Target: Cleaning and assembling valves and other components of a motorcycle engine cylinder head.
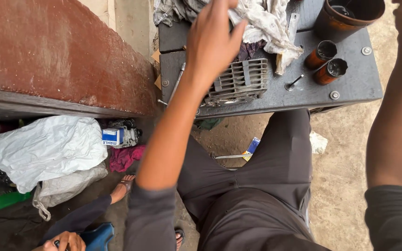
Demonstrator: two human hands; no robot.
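My left hand [215, 39] reaches forward over a dark grey metal bench [303, 90], its fingers on a dirty white rag [268, 21] at the bench's far side. Just under my wrist lies a grey finned engine cylinder [240, 81]. My right forearm [396, 116] runs up the right edge of the view; the hand itself is cut off at the top. Two small rusty orange cans [324, 62] stand to the right of the cylinder, beside a loose bolt [294, 83].
A large rusty pot [347, 16] stands at the bench's far right corner. A red-brown slab [56, 56] fills the upper left. Below it lie a white plastic sheet [43, 148], a small box, a pink cloth and a green bottle. Another person's hand and foot show at bottom left.
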